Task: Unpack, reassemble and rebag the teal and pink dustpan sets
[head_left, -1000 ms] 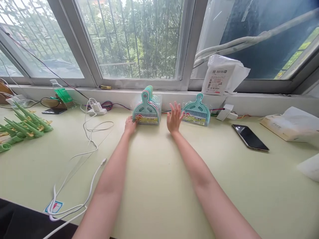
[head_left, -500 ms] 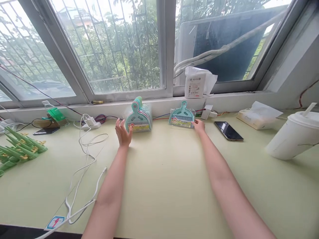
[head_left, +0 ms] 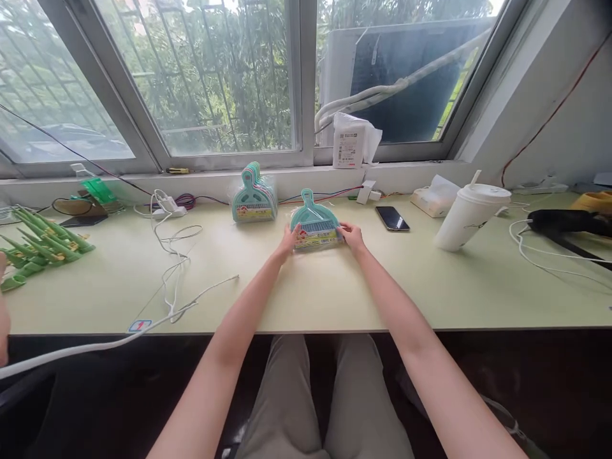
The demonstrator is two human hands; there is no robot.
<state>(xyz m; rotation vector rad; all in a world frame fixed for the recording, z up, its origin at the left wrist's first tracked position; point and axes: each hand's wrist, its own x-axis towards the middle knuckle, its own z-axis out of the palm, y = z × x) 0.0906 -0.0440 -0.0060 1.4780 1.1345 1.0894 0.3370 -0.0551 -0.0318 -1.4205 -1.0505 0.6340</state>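
Note:
A mint-green dustpan and brush set [head_left: 315,224] in a clear plastic wrapper stands on the pale green desk, a yellow label across its lower part. My left hand [head_left: 288,241] grips its left edge, the fingers closed on the wrapper. At the opposite edge, my right hand [head_left: 351,236] holds it between thumb and fingers. Behind and to the left, a stack of similar wrapped dustpan sets [head_left: 253,194] leans near the wall, its handles in several colours.
A phone [head_left: 392,218], a tissue pack [head_left: 434,197] and a white lidded cup [head_left: 471,217] with a straw are on the right. White cables [head_left: 174,280] and green pointed pieces [head_left: 45,236] lie left. Part of another person's hand [head_left: 4,312] shows at the left edge.
My left hand has moved right from the stack onto the single set. That set is nearer to me, held by both hands. The view has tilted down and shifted right.

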